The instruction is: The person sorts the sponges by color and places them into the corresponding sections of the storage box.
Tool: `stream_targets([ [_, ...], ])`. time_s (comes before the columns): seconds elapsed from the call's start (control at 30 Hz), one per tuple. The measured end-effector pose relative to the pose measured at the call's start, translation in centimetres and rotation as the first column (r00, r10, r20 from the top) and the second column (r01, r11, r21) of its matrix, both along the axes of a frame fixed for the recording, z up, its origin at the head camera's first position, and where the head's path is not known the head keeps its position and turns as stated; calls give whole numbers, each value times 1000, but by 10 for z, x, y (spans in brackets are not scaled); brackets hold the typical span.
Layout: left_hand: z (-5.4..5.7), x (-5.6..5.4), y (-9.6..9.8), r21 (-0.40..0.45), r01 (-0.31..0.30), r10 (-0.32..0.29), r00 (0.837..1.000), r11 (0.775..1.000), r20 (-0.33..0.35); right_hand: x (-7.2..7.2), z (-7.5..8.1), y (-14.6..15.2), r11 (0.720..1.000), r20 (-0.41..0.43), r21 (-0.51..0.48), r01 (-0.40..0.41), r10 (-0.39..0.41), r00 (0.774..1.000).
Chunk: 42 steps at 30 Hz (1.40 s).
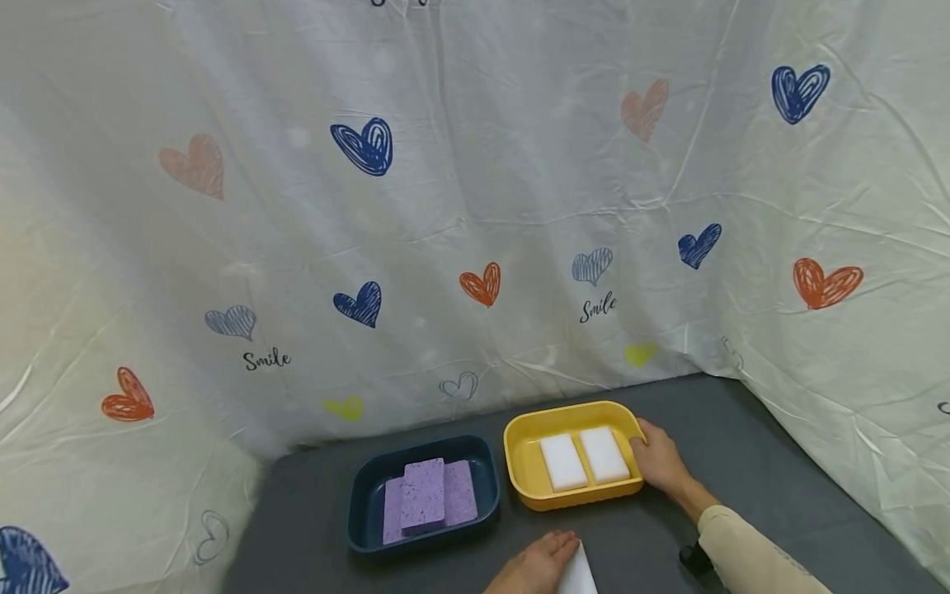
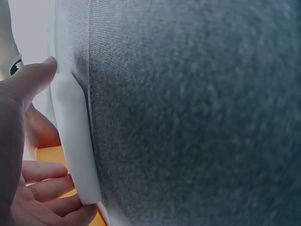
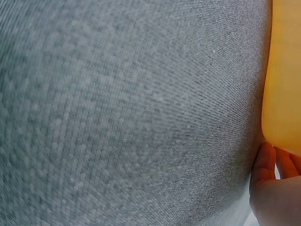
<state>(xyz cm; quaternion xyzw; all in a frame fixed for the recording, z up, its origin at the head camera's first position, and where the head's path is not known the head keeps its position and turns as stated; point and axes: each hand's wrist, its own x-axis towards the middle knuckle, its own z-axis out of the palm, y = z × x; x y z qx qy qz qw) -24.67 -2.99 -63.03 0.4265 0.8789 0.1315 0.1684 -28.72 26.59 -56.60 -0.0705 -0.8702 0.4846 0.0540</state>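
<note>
At the bottom edge of the head view, my left hand (image 1: 536, 566) holds a white sponge (image 1: 577, 575) low over the grey tabletop. The left wrist view shows that sponge (image 2: 75, 136) on edge, thumb at one end and curled fingers at the other. My right hand (image 1: 659, 455) grips the right end of a yellow plastic tray (image 1: 582, 498), thumb on the rim. In the right wrist view, fingers (image 3: 264, 162) reach under the tray's corner (image 3: 284, 127). Two white sponges (image 1: 563, 463) lie flat side by side inside the yellow tray.
A dark blue tray (image 1: 359, 528) stands left of the yellow one, holding several purple sponges (image 1: 424, 495), one stacked on top of others. Grey cloth (image 1: 297, 528) covers the table. A white curtain (image 1: 475, 190) printed with hearts hangs behind and at both sides.
</note>
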Motion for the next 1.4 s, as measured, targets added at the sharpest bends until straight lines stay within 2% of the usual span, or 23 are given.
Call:
stream_targets([
  [0.07, -9, -2, -1, 5, 14, -14, 999, 1000, -30, 1, 1, 0, 1000, 2, -2, 2, -2, 1000],
  [0.13, -13, -2, -1, 11, 22, -22, 999, 1000, -36, 1, 1, -1, 1000, 7, -4, 8, -8, 1000],
  [0.23, -16, -1, -2, 26, 53, -50, 995, 998, -83, 1, 1, -1, 1000, 7, -5, 9, -9, 1000],
  [0.4, -15, 1, -2, 29, 88, -82, 985, 996, -150, 1, 2, -2, 1000, 2, 0, 9, -9, 1000],
  [0.5, -12, 1, -1, 32, 89, -84, 985, 995, -149, 2, 2, -2, 1000, 2, 1, 6, -6, 1000],
  [0.67, -12, -2, 3, 23, 57, -54, 989, 998, -135, 2, 2, -2, 1000, -1, -1, 5, -5, 1000],
  [0.73, -13, -5, 4, 21, 67, -62, 984, 998, -166, 1, 2, -2, 1000, -1, 2, 5, -5, 1000],
  [0.8, -14, -7, 5, 33, 85, -76, 972, 996, -223, 1, 1, -2, 1000, -1, 9, 3, -3, 1000],
  [0.83, -1, -3, 6, 31, 75, -66, 973, 997, -221, 1, 0, -1, 1000, 0, 9, 1, -1, 1000],
  [0.87, 2, -3, 6, 38, 69, -59, 972, 997, -226, 1, 0, -1, 1000, -2, 12, 1, -1, 1000],
  [0.97, 47, 11, 12, 11, -3, 5, 986, 1000, -168, 1, -1, -1, 1000, -5, 12, 1, -1, 1000],
  [1.03, 81, 22, 15, 1, -46, 45, 989, 999, -141, 1, -2, -1, 1000, -5, 11, 2, -2, 1000],
  [1.07, 85, 23, 15, 13, -50, 51, 987, 999, -149, 1, -1, -1, 1000, -6, 13, 3, -3, 1000],
  [1.1, 100, 28, 16, 14, -57, 58, 985, 998, -161, 1, -1, -1, 1000, -7, 14, 4, -3, 1000],
  [1.17, 110, 30, 14, 59, -64, 73, 982, 996, -173, 1, 0, -2, 1000, -11, 17, 8, -8, 1000],
  [1.23, 118, 30, 12, 100, -89, 104, 982, 991, -155, 1, 0, -2, 1000, -17, 20, 14, -14, 1000],
  [1.33, 127, 24, 9, 155, -122, 144, 980, 980, -136, 0, 0, -2, 999, -24, 28, 22, -21, 999],
  [1.4, 132, 18, 8, 185, -135, 164, 974, 974, -157, 0, -1, -2, 999, -19, 31, 22, -22, 1000],
])
